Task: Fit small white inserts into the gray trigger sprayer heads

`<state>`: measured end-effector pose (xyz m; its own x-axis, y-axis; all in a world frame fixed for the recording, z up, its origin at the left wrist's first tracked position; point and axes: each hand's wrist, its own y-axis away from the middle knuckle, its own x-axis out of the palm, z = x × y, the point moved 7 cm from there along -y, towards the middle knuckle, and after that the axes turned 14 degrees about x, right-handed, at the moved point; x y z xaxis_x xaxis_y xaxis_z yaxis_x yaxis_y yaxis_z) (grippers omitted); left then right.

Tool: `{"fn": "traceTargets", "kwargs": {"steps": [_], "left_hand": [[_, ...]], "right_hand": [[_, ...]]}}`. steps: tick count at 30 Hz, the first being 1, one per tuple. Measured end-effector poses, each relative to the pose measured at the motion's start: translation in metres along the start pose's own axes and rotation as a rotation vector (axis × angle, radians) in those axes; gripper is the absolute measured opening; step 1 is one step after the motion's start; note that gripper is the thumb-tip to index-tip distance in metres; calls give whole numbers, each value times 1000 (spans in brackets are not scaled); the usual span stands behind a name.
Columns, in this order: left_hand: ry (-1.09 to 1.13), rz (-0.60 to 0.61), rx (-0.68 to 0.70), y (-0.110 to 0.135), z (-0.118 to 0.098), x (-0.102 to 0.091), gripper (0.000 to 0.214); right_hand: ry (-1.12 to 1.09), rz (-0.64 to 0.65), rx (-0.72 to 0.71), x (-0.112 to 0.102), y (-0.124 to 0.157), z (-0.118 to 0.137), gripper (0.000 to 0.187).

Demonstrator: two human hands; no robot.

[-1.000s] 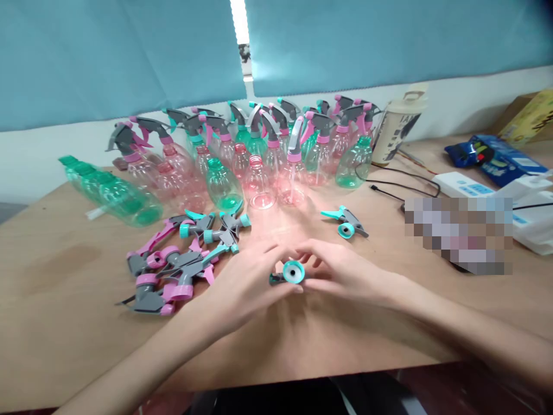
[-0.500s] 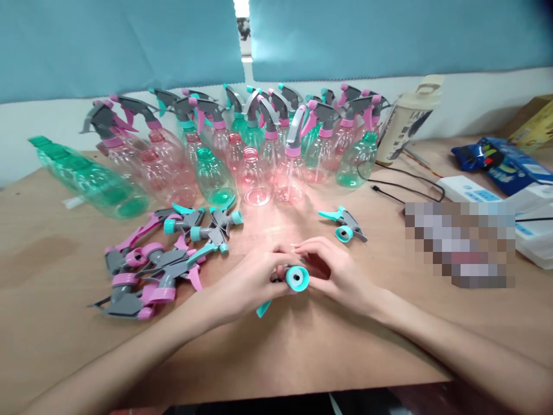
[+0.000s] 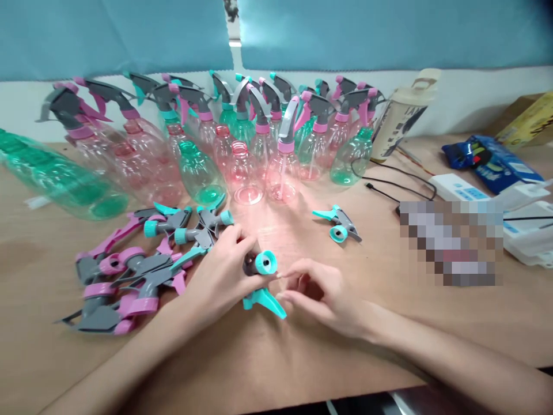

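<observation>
My left hand (image 3: 228,265) is wrapped round a grey and teal trigger sprayer head (image 3: 266,263). Its round teal collar faces me, and the teal trigger sticks out below my fingers. Just right of it, my right hand (image 3: 317,294) has its thumb and forefinger apart, fingertips close to the sprayer head, with nothing visible between them. Left of my left hand lies a pile of loose sprayer heads (image 3: 151,271), some pink and grey, some teal and grey. One more teal sprayer head (image 3: 338,233) lies by itself beyond my right hand.
Several pink and green bottles stand at the back, many with sprayers fitted; an uncapped pink bottle (image 3: 246,178) is at the front. Green bottles (image 3: 78,181) lean at the left. A shaker cup (image 3: 401,118), black cable (image 3: 389,187), blue packet (image 3: 496,164) and power strip (image 3: 460,190) are right.
My left hand has moved left and turned the sprayer head, bringing its trigger into fuller view. My right hand has drawn away from it and sits slightly lower. The camera view has shifted a little.
</observation>
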<state>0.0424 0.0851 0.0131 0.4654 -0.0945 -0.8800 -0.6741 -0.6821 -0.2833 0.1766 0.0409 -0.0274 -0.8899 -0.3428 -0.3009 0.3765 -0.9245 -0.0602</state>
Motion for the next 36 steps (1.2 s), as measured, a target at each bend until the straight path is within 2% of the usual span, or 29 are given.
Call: {"fn": "traceTargets", "kwargs": {"steps": [5,9,19,24,29,36], "left_hand": [[56,-52,2,3,-6,12,14],[117,-96,22,6,-7,19,12],[223,-183,-25,12,-5,20,18],[239,-216,-56,13,-2,22,23],[215,-263,-17,14,-7,16,24],[134,-331,47,19,-10,13,30]], "right_hand": [[-44,21,64,3,-2,-1,18],[-78,6,110,0,-4,-4,31],[36,18,122,3,-3,-9,38],[82,46,91,5,-2,-8,43],[153,-2,80,1,1,-9,45],[190,-64,-19,1,6,-2,46]]}}
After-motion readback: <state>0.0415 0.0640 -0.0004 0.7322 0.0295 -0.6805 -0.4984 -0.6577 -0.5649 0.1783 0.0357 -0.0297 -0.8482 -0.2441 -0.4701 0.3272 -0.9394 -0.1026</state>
